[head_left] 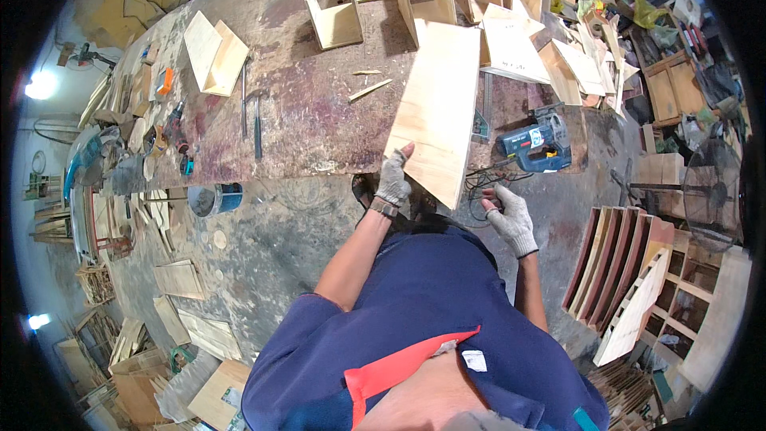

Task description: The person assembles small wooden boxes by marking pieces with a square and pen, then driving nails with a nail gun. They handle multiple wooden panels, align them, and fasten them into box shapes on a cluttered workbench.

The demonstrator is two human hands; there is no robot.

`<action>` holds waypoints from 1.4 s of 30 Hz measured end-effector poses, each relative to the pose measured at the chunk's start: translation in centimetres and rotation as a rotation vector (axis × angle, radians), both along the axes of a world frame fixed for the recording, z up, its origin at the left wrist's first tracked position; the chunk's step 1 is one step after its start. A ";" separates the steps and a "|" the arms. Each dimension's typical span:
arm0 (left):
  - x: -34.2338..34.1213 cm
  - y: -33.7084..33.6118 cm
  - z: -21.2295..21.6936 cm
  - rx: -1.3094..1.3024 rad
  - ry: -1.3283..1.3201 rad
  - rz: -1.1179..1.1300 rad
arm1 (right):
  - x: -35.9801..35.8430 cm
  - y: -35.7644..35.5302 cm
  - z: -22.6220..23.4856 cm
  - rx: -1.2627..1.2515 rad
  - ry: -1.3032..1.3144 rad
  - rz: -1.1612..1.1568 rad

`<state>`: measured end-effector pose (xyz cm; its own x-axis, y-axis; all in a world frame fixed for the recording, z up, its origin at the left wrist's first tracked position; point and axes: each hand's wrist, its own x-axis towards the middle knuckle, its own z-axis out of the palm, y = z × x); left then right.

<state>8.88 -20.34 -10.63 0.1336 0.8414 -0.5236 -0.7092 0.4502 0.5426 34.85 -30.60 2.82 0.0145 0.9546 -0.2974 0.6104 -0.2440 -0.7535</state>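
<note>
Nearest, gloved left hand (pixel 393 178) closed on near corner of pale, rectangular plywood panel (pixel 437 112) overhanging stained workbench (pixel 303 104), gloved right hand (pixel 509 215) loosely curled, empty; probably stiff, light, best gripped by both long edges.

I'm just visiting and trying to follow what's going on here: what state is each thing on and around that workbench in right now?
Left hand: gloved, gripping the plywood board's near corner.
Right hand: gloved, off the board, fingers curled.
Plywood board: flat on the workbench, near end overhanging.
Blue power tool: lying idle, untouched.
Hammer: lying flat.
Plywood boxes: partly assembled, open-sided.
</note>
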 end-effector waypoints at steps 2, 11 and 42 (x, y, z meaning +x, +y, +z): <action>0.8 -0.5 -0.9 -0.027 0.209 -0.005 | 0.5 -0.7 0.4 0.034 0.008 -0.003; -9.0 -2.3 -1.3 0.137 0.078 0.284 | -1.2 -0.5 0.8 -0.029 0.084 0.088; -12.7 2.2 1.2 -0.019 -0.020 0.265 | -3.6 15.3 -11.1 -0.081 -0.546 -0.327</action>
<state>-3.82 -18.16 -9.41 -0.0794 0.8384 -0.5393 -0.8143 0.2575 0.5202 31.30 -15.25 -8.25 0.4708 0.8501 -0.2359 0.7855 -0.5256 -0.3266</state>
